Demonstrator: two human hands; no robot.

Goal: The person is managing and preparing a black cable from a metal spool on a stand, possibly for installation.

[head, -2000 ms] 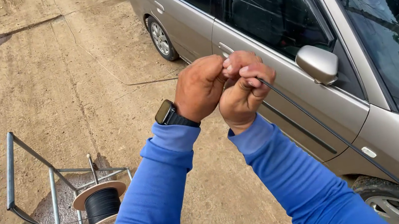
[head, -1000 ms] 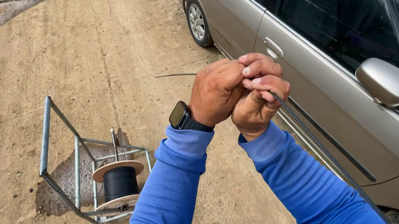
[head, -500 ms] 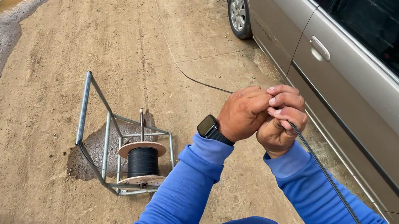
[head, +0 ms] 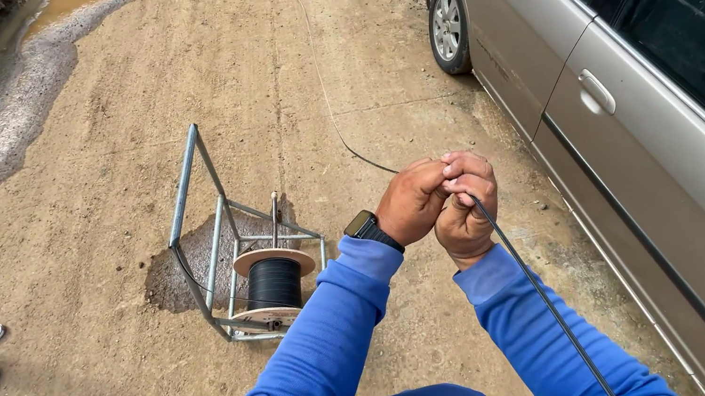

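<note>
Both hands are shut tight on the thin black cable (head: pixel 534 287), the left hand (head: pixel 412 202) pressed against the right hand (head: pixel 466 206), and the cable runs long from them back past the right sleeve (head: pixel 538 339), with the spool (head: pixel 272 284) off to the left

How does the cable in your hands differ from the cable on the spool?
The cable in the hands runs as one loose strand in the air; the cable on the spool is wound tight, low inside the metal frame on the dirt. Both are black.
</note>
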